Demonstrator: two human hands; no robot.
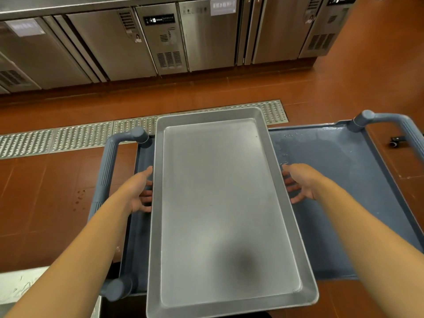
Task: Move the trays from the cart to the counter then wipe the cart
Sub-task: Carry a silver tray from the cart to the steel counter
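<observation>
A large empty metal tray [224, 203] fills the middle of the view, above the blue-grey cart [339, 180]. My left hand [140, 191] grips the tray's left long edge, fingers curled under the rim. At the right long edge my right hand [298, 182] does the same, with its fingers under the rim. The tray's near end overhangs the cart's front edge. The cart's top shelf to the right of the tray is bare and looks wet in spots.
Cart handles stand at the left [110, 161] and right [390, 120]. Stainless under-counter fridges [160, 37] line the far side, across a red tiled floor with a metal drain grate [80, 136]. A steel surface [20, 285] shows at the lower left.
</observation>
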